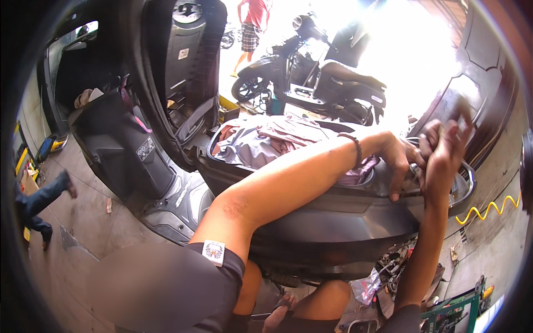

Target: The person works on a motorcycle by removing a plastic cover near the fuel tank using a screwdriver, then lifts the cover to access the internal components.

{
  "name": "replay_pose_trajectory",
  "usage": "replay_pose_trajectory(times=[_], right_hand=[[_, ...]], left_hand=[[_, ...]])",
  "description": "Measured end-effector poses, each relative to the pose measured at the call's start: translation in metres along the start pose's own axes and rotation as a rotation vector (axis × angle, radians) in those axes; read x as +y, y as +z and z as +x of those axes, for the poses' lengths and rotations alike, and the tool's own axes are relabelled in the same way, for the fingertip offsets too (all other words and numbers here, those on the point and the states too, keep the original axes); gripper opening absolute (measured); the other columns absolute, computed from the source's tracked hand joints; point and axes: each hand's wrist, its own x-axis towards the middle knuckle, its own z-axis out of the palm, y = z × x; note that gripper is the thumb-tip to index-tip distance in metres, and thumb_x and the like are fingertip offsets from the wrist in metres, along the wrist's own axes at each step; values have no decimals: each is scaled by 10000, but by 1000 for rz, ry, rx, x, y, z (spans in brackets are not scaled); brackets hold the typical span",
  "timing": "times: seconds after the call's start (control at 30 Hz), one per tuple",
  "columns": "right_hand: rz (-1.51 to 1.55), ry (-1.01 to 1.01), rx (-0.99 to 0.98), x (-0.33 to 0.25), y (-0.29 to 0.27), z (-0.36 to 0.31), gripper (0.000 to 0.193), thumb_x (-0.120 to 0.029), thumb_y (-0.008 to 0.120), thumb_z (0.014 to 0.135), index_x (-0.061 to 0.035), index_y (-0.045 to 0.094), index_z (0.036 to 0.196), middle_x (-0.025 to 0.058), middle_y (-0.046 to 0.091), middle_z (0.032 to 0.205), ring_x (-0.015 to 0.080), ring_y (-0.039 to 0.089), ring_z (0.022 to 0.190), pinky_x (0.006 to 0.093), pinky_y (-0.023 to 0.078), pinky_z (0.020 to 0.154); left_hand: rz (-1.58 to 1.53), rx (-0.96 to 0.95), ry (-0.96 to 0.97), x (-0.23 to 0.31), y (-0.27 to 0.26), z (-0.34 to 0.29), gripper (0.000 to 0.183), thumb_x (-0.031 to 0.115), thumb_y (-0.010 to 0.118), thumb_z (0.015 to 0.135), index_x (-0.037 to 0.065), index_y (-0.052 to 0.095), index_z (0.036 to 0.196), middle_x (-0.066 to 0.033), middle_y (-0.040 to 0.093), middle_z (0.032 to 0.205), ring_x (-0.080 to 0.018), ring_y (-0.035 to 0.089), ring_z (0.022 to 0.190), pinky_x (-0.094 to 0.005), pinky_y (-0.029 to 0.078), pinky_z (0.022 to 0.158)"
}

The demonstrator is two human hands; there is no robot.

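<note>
A dark scooter, its seat [183, 66] tipped upright, lies across my view. Its underseat compartment [214, 150] is packed with crumpled grey and pinkish cloth [277, 139]. My left arm, with a dark bracelet [357, 152], stretches over it to the tail. My left hand [395, 161] rests by the tail end, one digit pointing down onto the dark body panel [333, 213], the others bent toward my right hand [441, 141]. The right one is raised beside it with curled fingers, its upper part smeared by motion. What lies between the two hands is hidden.
Another scooter [316, 83] stands beyond, near a person in a red top [255, 25]. Someone's jeans-clad leg [47, 194] shows at far left. A yellow coiled hose [488, 211] hangs at right. Below the tail are a clear plastic bag [366, 287] and a green metal frame [461, 311].
</note>
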Motion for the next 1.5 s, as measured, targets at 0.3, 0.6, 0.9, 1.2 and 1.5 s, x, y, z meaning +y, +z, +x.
replay_pose_trajectory(times=[0.3, 0.6, 0.9, 1.2, 1.5], right_hand=[[75, -470, 172, -3, -33, -81, 809, -526, 581, 1024, -341, 44, 1600, 23, 398, 864, 79, 319, 571, 234, 292, 478], [-20, -637, 257, 30, -29, -116, 763, -556, 521, 1043, -209, 88, 1567, 85, 464, 895, 135, 399, 608, 269, 381, 520], [-167, -769, 295, 38, -18, -147, 493, -520, 498, 1061, -138, 325, 1320, 139, 503, 961, 210, 472, 732, 433, 508, 667], [-125, -656, 233, 23, -18, -141, 535, -506, 557, 1043, -105, 354, 1334, 159, 512, 983, 197, 463, 762, 352, 446, 650], [-52, -33, 150, -4, -43, -53, 247, -198, 323, 1137, -67, 355, 1344, 67, 479, 870, 78, 375, 550, 247, 348, 519]], left_hand=[[201, 129, 188, 16, 4, 1, 1144, 205, 970, 460, 104, 517, 1506, -218, 532, 1507, -362, 476, 1423, -451, 394, 1177], [160, 245, 425, 0, 13, 17, 971, 178, 830, 461, 188, 641, 1413, -204, 519, 1518, -359, 405, 1474, -439, 326, 1221], [218, 525, 376, 13, 43, 16, 396, 261, 684, 715, 147, 788, 1080, -140, 595, 1364, -262, 542, 1310, -468, 300, 1149], [682, 509, 388, 27, 37, 45, 414, 451, 782, 719, 279, 800, 1096, -50, 535, 1324, -240, 567, 1253, -622, 319, 1085], [411, 500, 460, 8, 17, 66, 761, 185, 823, 655, 123, 600, 1380, -142, 652, 1291, -327, 666, 1144, -418, 538, 961]])
